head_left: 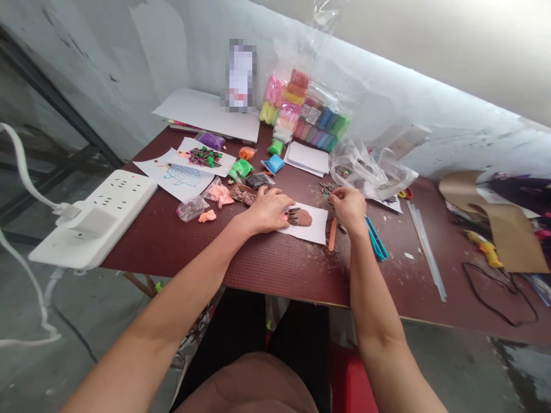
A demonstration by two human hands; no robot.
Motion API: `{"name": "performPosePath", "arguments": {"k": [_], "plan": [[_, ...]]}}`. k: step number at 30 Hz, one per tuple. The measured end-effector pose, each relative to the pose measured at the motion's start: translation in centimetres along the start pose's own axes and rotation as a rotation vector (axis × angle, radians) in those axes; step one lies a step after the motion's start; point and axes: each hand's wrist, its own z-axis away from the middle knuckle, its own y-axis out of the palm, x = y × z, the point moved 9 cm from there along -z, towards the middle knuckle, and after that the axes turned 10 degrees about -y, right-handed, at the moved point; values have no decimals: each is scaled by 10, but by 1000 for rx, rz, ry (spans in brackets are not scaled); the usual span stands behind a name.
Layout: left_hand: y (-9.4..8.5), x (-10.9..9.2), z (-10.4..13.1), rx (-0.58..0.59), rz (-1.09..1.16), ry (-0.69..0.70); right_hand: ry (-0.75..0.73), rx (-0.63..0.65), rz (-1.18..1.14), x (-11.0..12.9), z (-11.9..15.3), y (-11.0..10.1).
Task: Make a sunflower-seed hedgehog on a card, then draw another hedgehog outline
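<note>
In the head view, held the left hand (270, 211) loosely spread over the edge of a white paper (316, 230), apparently to steady both it and the brown clay (305, 218) on top, with dark seeds (293, 216) in the clay's left end. Held the right hand (348, 206) with fingertips drawn together beside a small seed pile (328, 187); could not tell whether with a seed pinched between. Had the pile just beyond the paper, likely for a short reach, and an orange stick (332, 235) and blue cutter (377, 239) near the right forearm, presumably for easy grasping. Had bagged coloured clay (297, 106) against the patchy pale wall (172, 51), seemingly out of the way. Sat at a dark red, textured table (275, 264), littered with bits near the stick, with a white power strip (99, 221) at the left edge, a yellow glue gun (486, 249) far right, and grey floor (447, 355) below.
</note>
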Motion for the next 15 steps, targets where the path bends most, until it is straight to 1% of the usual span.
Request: {"name": "performPosePath", "arguments": {"k": [2,4,8,12,15], "plan": [[0,0,0,9,-2,-6,-18,2,25,2,-7,5],[0,0,0,10,-2,-7,-45,10,63,10,-12,10],[0,-1,0,0,-2,1,-27,70,169,19,-21,20],[1,1,0,4,-7,-5,-46,90,226,20,-25,17],[0,0,0,-2,-1,6,-71,92,185,16,-21,13]]}}
